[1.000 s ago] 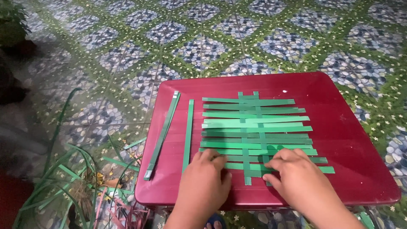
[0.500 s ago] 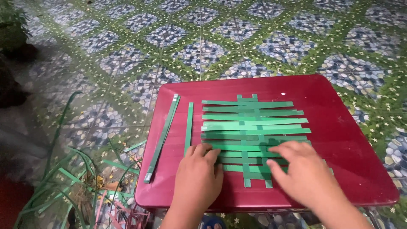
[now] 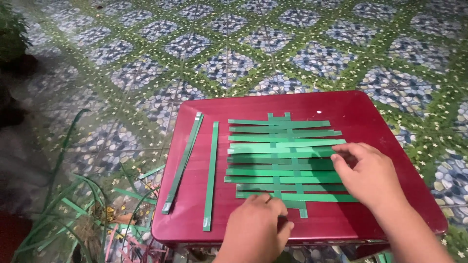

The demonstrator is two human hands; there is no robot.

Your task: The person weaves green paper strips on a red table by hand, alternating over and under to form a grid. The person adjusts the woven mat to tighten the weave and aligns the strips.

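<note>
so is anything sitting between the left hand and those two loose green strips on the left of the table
Nothing visible. The left hand rests at the woven green mat's lower edge, and only bare red table lies between it and the loose strips.

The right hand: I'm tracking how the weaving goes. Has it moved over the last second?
Yes. The right hand has slid away from the near edge of the red table, up along the right side of the green woven strips.
</note>
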